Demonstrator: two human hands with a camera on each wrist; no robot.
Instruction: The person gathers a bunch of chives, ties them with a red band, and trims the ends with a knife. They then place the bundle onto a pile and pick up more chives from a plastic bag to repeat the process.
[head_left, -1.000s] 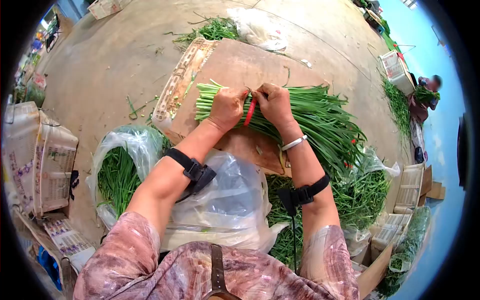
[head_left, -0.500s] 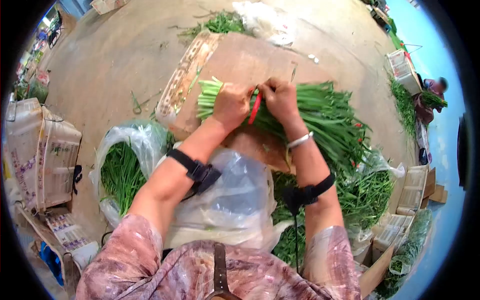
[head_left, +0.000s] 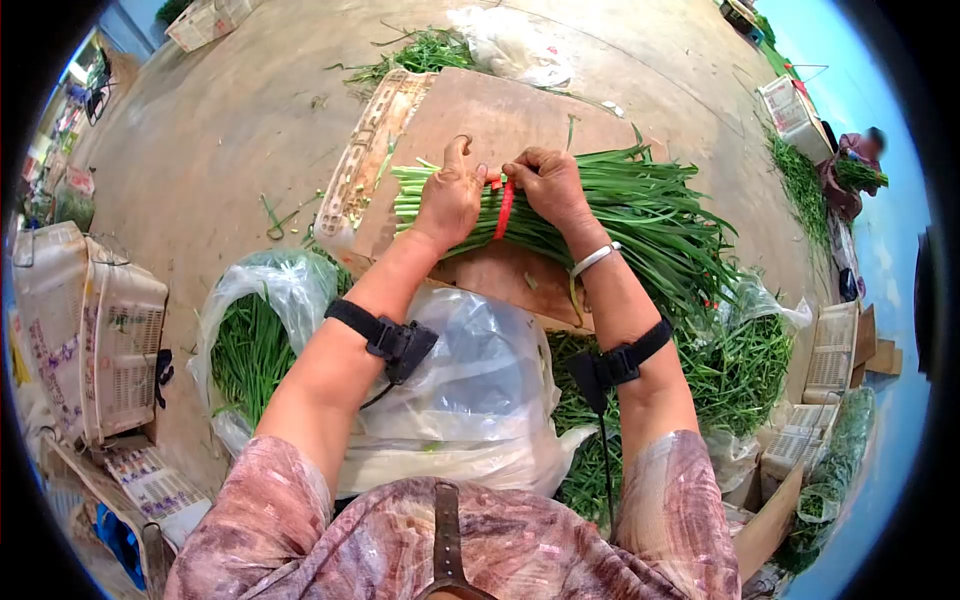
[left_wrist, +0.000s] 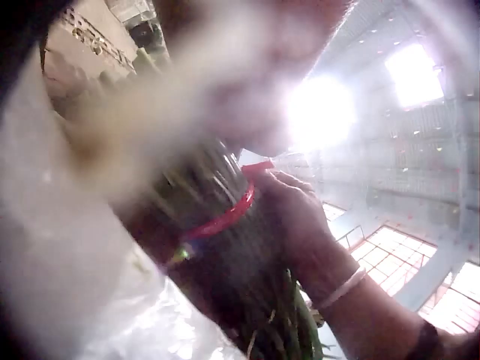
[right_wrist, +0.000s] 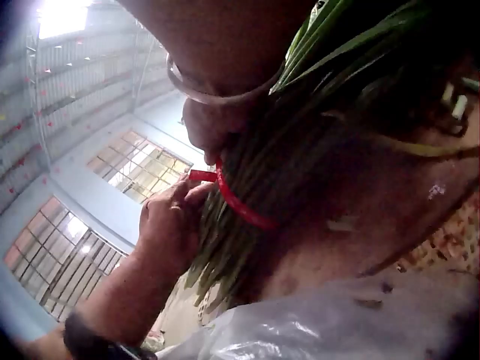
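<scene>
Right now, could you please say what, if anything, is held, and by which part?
The right hand pinches the red band at the loop's top; whether the left hand holds it is unclear.

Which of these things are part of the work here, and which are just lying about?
In use:
long green leafy bundle
glossy red band around it
left hand and right hand, both at the band
flat brown board beneath

Seemingly just lying about:
white perforated plastic crates, far left
crumpled clear plastic bag beyond the board
brown cardboard, far right
</scene>
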